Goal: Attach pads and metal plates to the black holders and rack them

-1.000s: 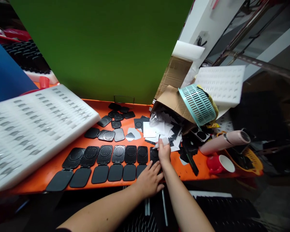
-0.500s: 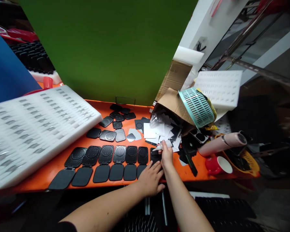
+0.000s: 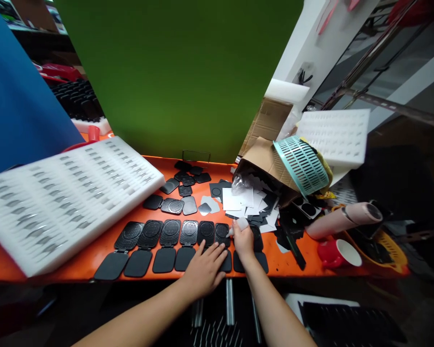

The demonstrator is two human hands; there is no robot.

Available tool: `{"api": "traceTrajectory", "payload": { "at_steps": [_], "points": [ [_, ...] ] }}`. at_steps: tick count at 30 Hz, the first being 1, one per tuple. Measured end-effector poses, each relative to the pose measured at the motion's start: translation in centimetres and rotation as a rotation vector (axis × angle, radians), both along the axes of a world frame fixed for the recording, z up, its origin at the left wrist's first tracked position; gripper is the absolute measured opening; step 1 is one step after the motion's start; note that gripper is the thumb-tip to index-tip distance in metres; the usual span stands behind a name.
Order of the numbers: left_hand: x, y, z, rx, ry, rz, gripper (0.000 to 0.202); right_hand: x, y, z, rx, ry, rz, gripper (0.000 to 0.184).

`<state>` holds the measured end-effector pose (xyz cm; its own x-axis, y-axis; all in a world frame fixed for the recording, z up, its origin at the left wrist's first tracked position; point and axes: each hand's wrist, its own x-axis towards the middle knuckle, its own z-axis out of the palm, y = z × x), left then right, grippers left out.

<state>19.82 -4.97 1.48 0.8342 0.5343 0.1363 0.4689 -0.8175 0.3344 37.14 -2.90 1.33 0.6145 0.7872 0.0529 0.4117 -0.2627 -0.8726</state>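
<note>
Your bottle (image 3: 242, 223) looks like cloudy, translucent plastic. The black cases (image 3: 189, 233) before you look plastic too: their lower leaves (image 3: 164, 260) smooth and matt, their upper leaves (image 3: 169, 232) ridged, with a faint sheen. Under them you have a smooth, softly glossy table (image 3: 275, 258). The tray (image 3: 54, 236) on your left looks like matt foam; on your right, the box (image 3: 262, 156) is dull cardboard, the basket (image 3: 302, 164) slotted plastic, the mug (image 3: 327, 253) glossy, the flask (image 3: 329, 223) satin-smooth. The bars (image 3: 230, 301) below shine like metal.
</note>
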Motion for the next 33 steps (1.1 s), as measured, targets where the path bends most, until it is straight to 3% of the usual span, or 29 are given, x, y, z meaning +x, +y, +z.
{"api": "traceTrajectory", "payload": {
  "at_steps": [7,14,27,30,33],
  "points": [
    [-0.2,0.3,-0.2,0.0,-0.037,0.003,0.05,0.3,0.2,0.3,-0.004,-0.102,-0.016,0.038],
    [-0.3,0.3,0.1,-0.032,-0.046,0.006,0.05,-0.7,2.2,0.1,0.064,0.149,-0.041,0.048],
    [-0.4,0.3,-0.2,-0.05,-0.066,0.012,0.05,-1.9,4.1,-0.5,0.036,-0.077,0.016,0.043],
    [-0.4,0.3,-0.2,-0.045,-0.069,0.01,0.051,-2.1,3.8,0.0,0.062,-0.005,-0.013,0.045],
    [-0.4,0.3,-0.2,-0.039,-0.068,0.015,0.052,-2.8,3.2,0.2,0.073,0.153,0.056,0.047]
  ]
}}
